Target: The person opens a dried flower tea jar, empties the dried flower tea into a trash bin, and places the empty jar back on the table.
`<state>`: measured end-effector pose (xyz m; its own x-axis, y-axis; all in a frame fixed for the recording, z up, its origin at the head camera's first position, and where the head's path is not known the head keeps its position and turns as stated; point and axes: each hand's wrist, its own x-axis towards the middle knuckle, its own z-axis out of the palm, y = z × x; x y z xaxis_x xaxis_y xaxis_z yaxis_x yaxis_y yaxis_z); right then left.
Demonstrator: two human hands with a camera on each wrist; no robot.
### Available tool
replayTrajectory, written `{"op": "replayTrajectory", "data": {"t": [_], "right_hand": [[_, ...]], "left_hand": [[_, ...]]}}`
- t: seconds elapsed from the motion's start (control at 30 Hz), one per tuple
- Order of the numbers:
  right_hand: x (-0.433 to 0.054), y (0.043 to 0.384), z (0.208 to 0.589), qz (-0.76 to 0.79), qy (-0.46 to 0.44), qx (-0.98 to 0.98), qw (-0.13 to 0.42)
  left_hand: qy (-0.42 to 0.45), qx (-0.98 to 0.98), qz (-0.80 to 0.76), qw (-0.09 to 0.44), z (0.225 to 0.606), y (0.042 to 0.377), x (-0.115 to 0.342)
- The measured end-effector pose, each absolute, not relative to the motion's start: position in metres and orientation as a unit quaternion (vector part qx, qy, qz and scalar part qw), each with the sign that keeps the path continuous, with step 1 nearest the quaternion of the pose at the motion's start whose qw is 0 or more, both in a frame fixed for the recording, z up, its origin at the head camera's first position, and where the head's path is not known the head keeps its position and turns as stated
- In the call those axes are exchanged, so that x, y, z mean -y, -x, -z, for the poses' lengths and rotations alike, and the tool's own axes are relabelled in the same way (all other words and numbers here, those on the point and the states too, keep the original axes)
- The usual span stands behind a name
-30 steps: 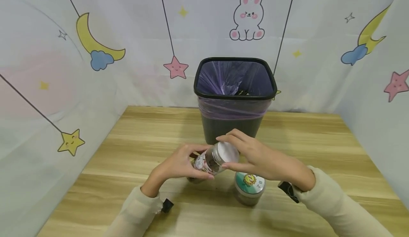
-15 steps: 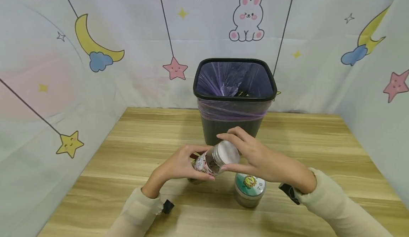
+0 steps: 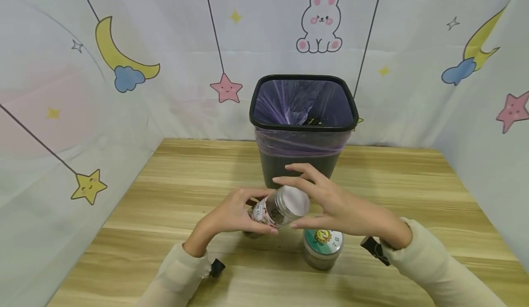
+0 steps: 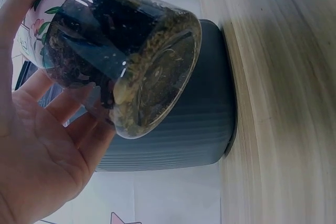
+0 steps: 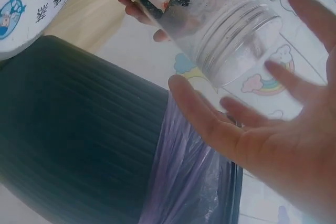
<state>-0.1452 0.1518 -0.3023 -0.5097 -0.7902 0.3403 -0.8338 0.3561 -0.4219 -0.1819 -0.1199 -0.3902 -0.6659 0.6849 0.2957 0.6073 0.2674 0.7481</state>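
Note:
My left hand (image 3: 231, 213) grips a clear jar (image 3: 264, 210) round its labelled middle, tilted with its top end toward the upper right. Dark dried bits fill part of the jar, seen through its wall and base in the left wrist view. The label carries printed flowers and leaves. My right hand (image 3: 336, 206) is spread around the jar's ribbed top end, with thumb below and fingers above. In the right wrist view, gaps show between its fingers (image 5: 194, 114) and the jar. A round tin (image 3: 322, 254) with a green and white sunflower lid stands below my right hand.
A dark bin (image 3: 272, 167) with a purple liner stands just beyond my hands; some dark scraps lie inside. The wood-patterned table (image 3: 198, 169) is bordered by white printed cloth (image 3: 177, 45) at the back and sides.
The right hand's fingers have spread off the jar's top end, with the thumb now lower and apart from it. The left hand and jar have barely moved.

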Motion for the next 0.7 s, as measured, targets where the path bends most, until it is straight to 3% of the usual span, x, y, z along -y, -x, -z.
{"op": "replayTrajectory", "data": {"t": [0.13,0.47,0.7], "right_hand": [[-0.1498,0.1458,0.3043,-0.286,-0.477,0.830,0.050],[-0.1529,0.1499,0.3045,-0.288,-0.536,0.791,0.068],[-0.1559,0.1501,0.3014,-0.296,-0.552,0.778,0.045]], "left_hand": [[-0.410,-0.794,-0.448,0.037,0.3912,0.1828,0.1195],[-0.410,-0.790,-0.454,0.041,0.3928,0.1818,0.1194],[-0.414,-0.788,-0.453,0.040,0.3927,0.1838,0.1175]]}}
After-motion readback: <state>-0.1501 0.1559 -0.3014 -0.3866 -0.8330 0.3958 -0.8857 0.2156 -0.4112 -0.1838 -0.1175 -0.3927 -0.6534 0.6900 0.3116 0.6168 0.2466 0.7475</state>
